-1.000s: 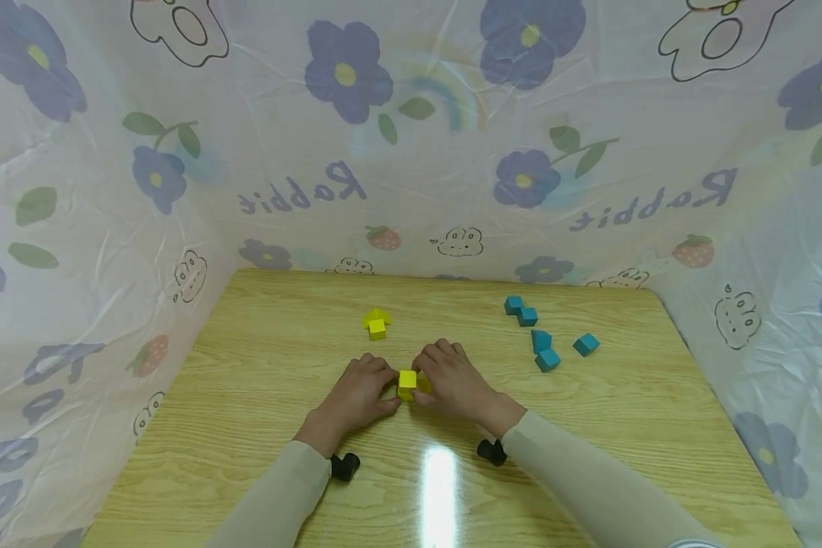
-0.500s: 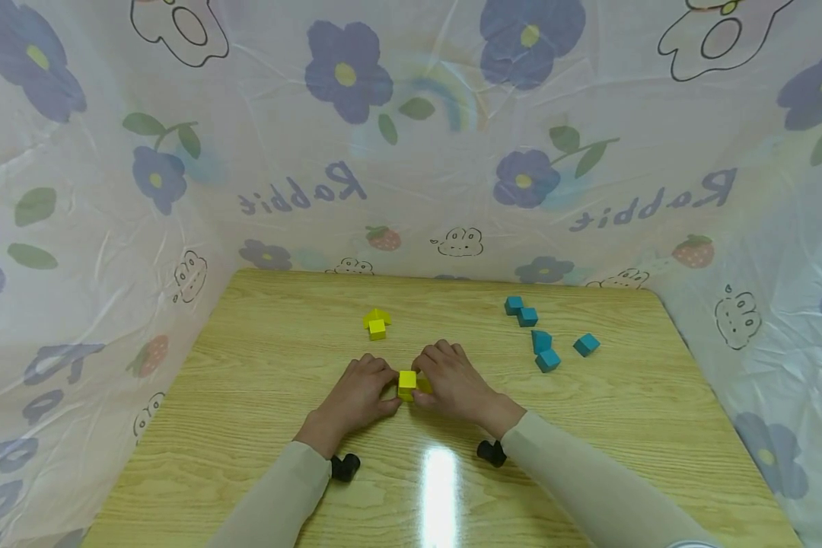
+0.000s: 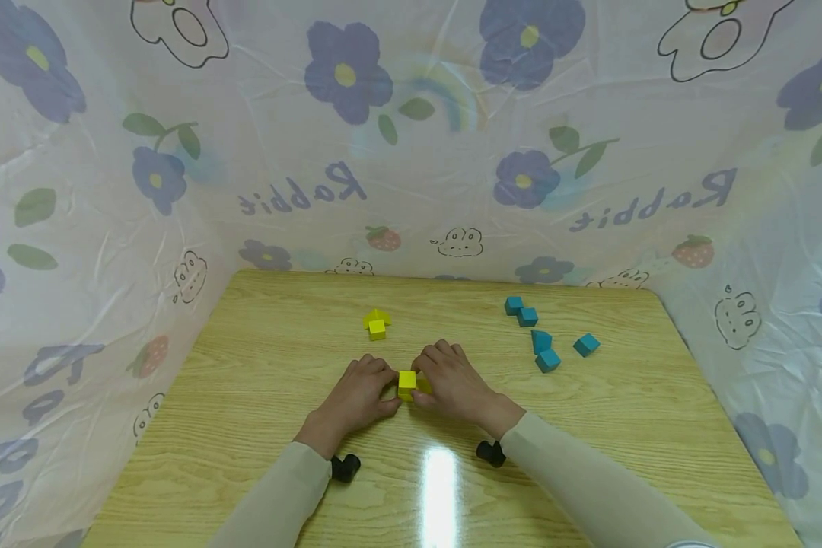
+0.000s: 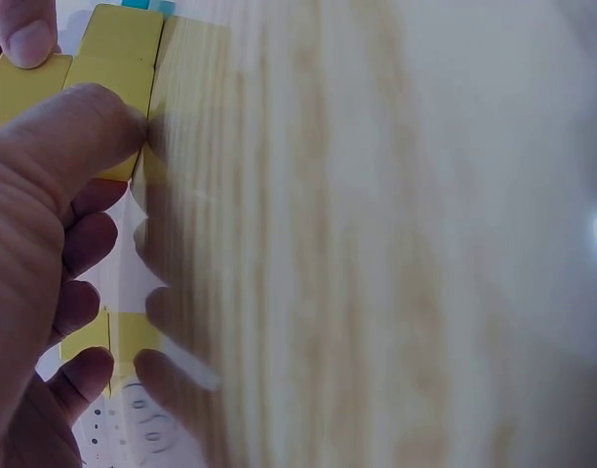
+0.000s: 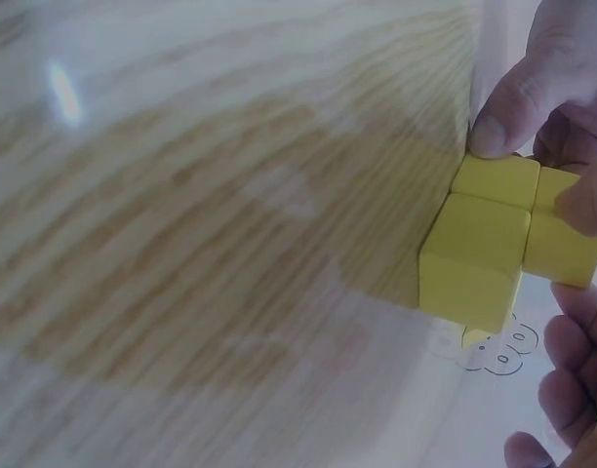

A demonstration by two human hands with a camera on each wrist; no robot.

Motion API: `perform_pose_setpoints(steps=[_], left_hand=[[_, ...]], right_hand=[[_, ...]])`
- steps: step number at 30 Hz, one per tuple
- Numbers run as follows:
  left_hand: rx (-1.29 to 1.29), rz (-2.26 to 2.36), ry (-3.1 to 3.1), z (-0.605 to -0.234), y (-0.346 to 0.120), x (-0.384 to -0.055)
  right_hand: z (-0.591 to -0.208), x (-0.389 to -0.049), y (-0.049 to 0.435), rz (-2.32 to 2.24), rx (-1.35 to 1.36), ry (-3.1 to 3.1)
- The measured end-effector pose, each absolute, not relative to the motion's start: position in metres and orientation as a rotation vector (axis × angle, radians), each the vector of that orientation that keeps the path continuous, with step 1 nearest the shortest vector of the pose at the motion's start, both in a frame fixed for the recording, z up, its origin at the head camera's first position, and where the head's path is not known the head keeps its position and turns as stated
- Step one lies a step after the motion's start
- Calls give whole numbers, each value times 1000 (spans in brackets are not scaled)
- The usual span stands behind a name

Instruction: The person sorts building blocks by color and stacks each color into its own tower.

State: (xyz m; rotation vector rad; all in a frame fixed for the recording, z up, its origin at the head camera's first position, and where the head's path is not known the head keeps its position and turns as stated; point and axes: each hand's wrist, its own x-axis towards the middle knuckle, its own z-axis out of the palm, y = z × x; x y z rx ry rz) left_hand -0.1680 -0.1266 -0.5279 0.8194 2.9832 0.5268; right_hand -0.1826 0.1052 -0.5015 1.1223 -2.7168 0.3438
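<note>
A small stack of yellow blocks stands on the wooden table between the two hands. Its upper yellow cube (image 3: 407,383) sits on two lower blocks lying side by side. My right hand (image 3: 452,383) pinches this upper cube, its thumb on the near face. From the left, my left hand (image 3: 361,390) holds a lower yellow block (image 5: 498,180) with thumb and fingers. The other lower block (image 5: 474,258) shows uncovered in the right wrist view, touching its neighbour. Fingers partly hide the blocks in both wrist views.
Farther back stand another yellow cube (image 3: 377,329) and a yellow pointed block (image 3: 377,315) behind it. Several blue blocks lie at the right, among them a blue cube (image 3: 586,345) apart from the others. A patterned curtain (image 3: 425,152) encloses the table's back and sides.
</note>
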Motion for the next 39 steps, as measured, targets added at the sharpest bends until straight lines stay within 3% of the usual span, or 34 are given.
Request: perform_pose_setpoints(steps=[16, 28, 39], left_hand=[[823, 519, 2991, -533, -130, -171], [817, 517, 2983, -532, -131, -172], [829, 527, 2968, -530, -128, -170]], right_hand=[[-493, -189, 103, 451, 1137, -2730], [-470, -244, 95, 288, 1063, -2675], [-470, -281, 66, -37, 1188, -2788]])
